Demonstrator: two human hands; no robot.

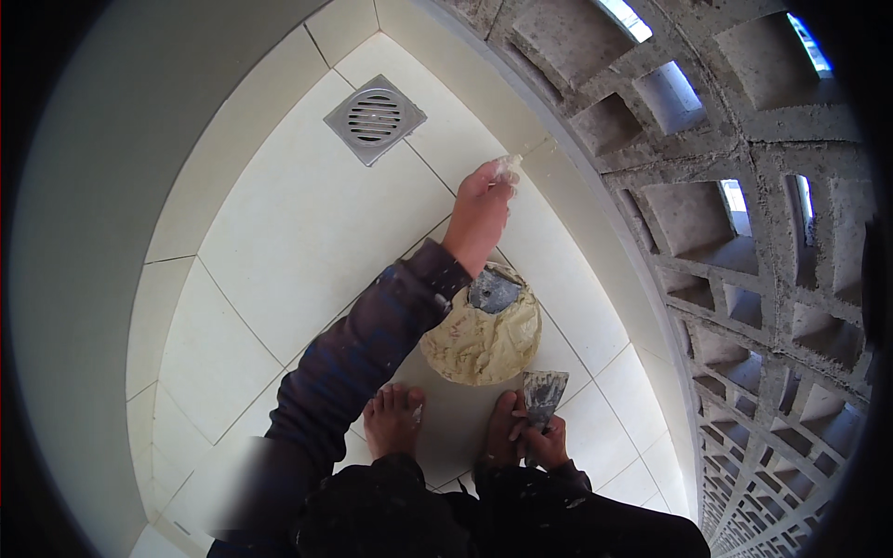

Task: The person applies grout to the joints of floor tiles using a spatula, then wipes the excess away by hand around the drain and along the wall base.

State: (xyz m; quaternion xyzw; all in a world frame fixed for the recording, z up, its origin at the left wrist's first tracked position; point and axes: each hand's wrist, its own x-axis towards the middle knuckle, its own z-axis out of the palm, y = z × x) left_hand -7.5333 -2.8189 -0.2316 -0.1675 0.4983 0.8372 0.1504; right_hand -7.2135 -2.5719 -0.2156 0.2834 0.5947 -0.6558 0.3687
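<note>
My left hand [479, 200] reaches to the tiled skirting [547, 177] below the block wall, its fingers closed round a small pale, crumpled piece [509, 166] smeared with cream paste. Beneath my left wrist, a round container [479, 339] is heaped with cream paste, with a dark grey flat piece [493, 293] on top. Near my right foot, my right hand [549, 437] grips a putty knife [544, 395], its broad blade streaked grey and white.
A square metal drain [375, 119] sits in the tiled floor [298, 214]. A perforated concrete block wall [688, 214] curves along the right. A plain wall [79, 279] runs down the left. My bare feet [391, 418] stand at the lower middle.
</note>
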